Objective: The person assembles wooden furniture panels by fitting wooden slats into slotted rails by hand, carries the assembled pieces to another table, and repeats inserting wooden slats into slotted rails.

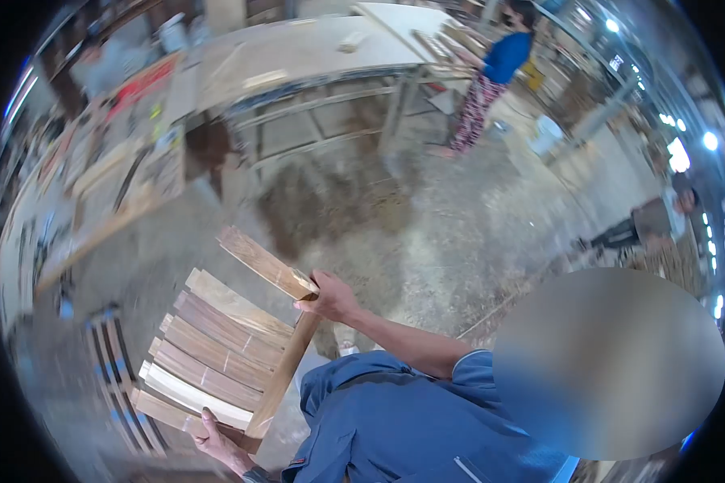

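Note:
Both of my hands hold a slatted wooden panel (222,342) in front of me, tilted over the floor. Its curved slats lie side by side in light and darker wood, and one is nearly white. A thick rail (286,374) runs along their near ends. My right hand (330,296) is closed around the upper corner, where an end piece (264,263) stands apart from the slats with a gap between. At the lower corner my left hand (214,441) grips the outer slat, thumb on top. The fingers beneath are hidden.
A long worktable (298,52) stands ahead with wood pieces on it. A person in a blue top (507,58) stands at its right end. Another person (660,221) is far right. Dark strips (121,378) lie low at left; a white bucket (546,134) stands behind. A blurred oval hides the lower right.

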Action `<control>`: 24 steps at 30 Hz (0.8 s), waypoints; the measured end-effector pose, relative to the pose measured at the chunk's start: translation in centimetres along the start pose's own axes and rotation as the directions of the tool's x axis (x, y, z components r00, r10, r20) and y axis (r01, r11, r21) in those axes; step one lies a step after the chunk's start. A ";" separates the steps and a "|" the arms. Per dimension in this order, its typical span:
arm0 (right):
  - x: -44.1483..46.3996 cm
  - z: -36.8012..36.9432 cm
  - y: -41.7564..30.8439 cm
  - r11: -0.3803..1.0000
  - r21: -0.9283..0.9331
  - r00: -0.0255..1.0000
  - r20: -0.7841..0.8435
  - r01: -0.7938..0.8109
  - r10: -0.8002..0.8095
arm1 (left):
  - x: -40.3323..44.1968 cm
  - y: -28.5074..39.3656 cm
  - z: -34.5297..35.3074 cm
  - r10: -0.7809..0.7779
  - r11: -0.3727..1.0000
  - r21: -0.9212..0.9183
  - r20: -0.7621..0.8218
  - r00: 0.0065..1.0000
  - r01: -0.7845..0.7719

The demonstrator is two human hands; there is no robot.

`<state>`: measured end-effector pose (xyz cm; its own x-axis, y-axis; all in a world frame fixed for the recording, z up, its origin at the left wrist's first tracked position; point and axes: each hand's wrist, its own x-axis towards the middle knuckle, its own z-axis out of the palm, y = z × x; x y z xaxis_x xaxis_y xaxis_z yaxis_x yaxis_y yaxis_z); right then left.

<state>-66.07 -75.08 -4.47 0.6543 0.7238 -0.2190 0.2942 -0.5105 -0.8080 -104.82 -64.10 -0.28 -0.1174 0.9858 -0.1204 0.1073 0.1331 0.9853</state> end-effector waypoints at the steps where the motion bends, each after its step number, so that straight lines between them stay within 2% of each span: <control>1: 1.1 -1.6 1.1 1.000 -0.011 0.997 -0.070 -0.019 0.018 | 1.0 0.5 3.3 0.053 0.998 0.012 0.046 0.998 -0.053; 4: 6.4 -7.7 2.9 0.997 -0.026 0.987 -0.147 -0.067 0.063 | 5.3 2.3 12.5 0.017 0.988 0.151 0.137 0.990 -0.037; 6: 14.3 -9.8 5.1 0.996 0.075 0.969 -0.238 -0.056 0.072 | 11.0 2.5 21.9 -0.015 0.992 0.122 0.202 0.979 -0.010; 7: 16.9 -11.1 6.0 0.994 0.111 0.952 -0.302 -0.014 0.048 | 10.7 4.7 27.2 0.105 0.993 0.034 0.240 0.965 -0.116; 8: 19.9 -11.7 7.0 0.997 0.048 0.922 -0.385 0.059 -0.036 | 11.4 5.3 31.6 0.226 0.974 -0.065 0.256 0.940 -0.217; 9: 22.6 -12.8 7.4 0.993 -0.008 0.884 -0.455 0.119 -0.110 | 15.1 2.7 34.1 0.248 0.967 -0.023 0.286 0.925 -0.252; 10: 24.7 -13.4 6.9 0.988 0.098 0.864 -0.501 0.118 -0.053 | 19.6 1.0 36.0 0.276 0.953 0.026 0.331 0.903 -0.301; 11: 26.9 -14.8 6.0 0.975 0.187 0.843 -0.538 0.123 -0.004 | 21.5 3.0 39.2 0.297 0.949 -0.001 0.345 0.890 -0.316; 13: 37.2 -20.3 7.2 0.958 0.275 0.821 -0.563 0.085 0.088 | 24.6 8.8 54.6 0.252 0.963 -0.023 0.420 0.872 -0.267; 14: 40.1 -23.5 7.8 0.953 0.295 0.841 -0.531 0.069 0.104 | 24.7 12.2 60.2 0.234 0.971 -0.060 0.469 0.852 -0.233; 16: 46.2 -24.4 7.4 0.979 0.161 0.734 -0.679 0.127 0.016 | 30.2 13.3 66.4 0.249 0.966 -0.072 0.528 0.812 -0.249; 17: 49.4 -23.9 7.7 0.976 0.167 0.732 -0.681 0.143 0.010 | 32.9 13.9 68.6 0.244 0.966 -0.065 0.552 0.797 -0.250; 19: 58.1 -23.3 8.4 0.878 0.364 0.702 -0.710 0.312 0.045 | 38.8 15.4 74.2 0.273 0.956 -0.072 0.567 0.777 -0.283; 20: 61.2 -24.0 7.6 0.876 0.379 0.721 -0.691 0.299 0.053 | 41.0 15.8 77.4 0.297 0.946 -0.069 0.566 0.769 -0.316; 22: 68.3 -26.5 4.6 0.951 0.112 0.638 -0.763 0.289 -0.105 | 45.0 18.0 84.2 0.289 0.954 -0.089 0.529 0.798 -0.286; 24: 77.8 -26.9 6.5 0.947 0.126 0.665 -0.739 0.294 -0.108 | 49.7 19.2 89.9 0.301 0.953 -0.186 0.528 0.795 -0.237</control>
<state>5.52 -34.55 -12.03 0.9180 0.1931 0.3464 0.3837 -0.2120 -0.8988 -19.83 -3.36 1.71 0.4598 0.8775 0.1365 -0.0537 -0.1259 0.9906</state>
